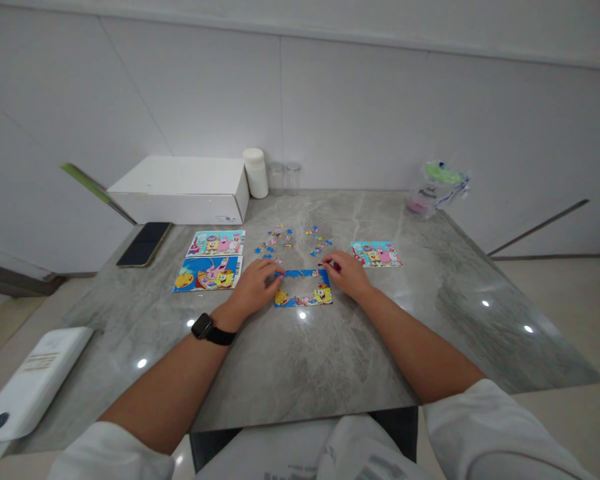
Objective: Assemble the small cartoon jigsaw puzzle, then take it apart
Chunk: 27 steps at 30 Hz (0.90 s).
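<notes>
A partly assembled jigsaw puzzle [303, 302] lies flat on the grey table, its blue and yellow cartoon border joined around a bare middle. My left hand [255, 287] is closed at the puzzle's upper left corner, thumb and fingertips pressed on its edge. At the upper right corner, my right hand [349, 273] pinches a small puzzle piece [321, 265]; its picture is too small to make out. Just beyond the puzzle lie loose puzzle pieces in two scattered groups, a left group [275, 241] and a right group [319, 243].
Left are two cartoon picture cards [215, 243] [207, 273], a phone [145, 245] and a white device [35, 380]. Behind stand a white box [180, 190], a white bottle [256, 173] and two glasses [285, 179]. Right are a third card [377, 254] and a plastic bag [437, 189].
</notes>
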Tool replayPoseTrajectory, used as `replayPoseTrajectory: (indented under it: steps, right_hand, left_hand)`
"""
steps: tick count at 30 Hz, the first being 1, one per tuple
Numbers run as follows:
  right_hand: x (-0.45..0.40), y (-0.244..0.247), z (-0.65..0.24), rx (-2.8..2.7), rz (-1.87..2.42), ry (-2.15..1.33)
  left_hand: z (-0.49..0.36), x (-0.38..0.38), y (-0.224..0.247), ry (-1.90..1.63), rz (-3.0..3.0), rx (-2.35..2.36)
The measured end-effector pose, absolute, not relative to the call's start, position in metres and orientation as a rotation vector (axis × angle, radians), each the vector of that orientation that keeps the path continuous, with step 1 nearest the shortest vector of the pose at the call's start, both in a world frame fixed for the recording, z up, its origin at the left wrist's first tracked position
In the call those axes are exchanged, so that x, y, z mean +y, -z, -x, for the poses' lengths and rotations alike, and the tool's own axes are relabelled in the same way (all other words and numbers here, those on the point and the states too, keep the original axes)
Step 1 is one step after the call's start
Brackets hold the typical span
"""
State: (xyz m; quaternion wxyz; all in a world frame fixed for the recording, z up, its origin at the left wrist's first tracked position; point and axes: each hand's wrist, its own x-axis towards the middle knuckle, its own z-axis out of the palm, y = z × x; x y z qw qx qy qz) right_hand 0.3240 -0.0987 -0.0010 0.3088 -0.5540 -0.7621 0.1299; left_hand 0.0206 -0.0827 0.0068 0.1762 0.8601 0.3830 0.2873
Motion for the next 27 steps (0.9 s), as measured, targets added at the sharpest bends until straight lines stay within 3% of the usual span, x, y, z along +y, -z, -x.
replayPoseTrajectory:
  steps: [9, 14, 27]
  right_hand:
    - [-0.100, 0.003, -0.321, -1.964, 1.393, -0.386]
    - [-0.102, 0.005, -0.314, -1.714, 1.362, -0.603]
    - [-0.102, 0.016, -0.303, -1.532, 1.243, -0.891]
  left_hand:
    - [-0.033, -0.086, -0.021, -0.862, -2.527, 0.993]
    - [-0.064, -0.084, -0.030, -0.917, -2.397, 1.103]
    - [-0.081, -0.081, -0.011, -0.948, -2.622, 0.980]
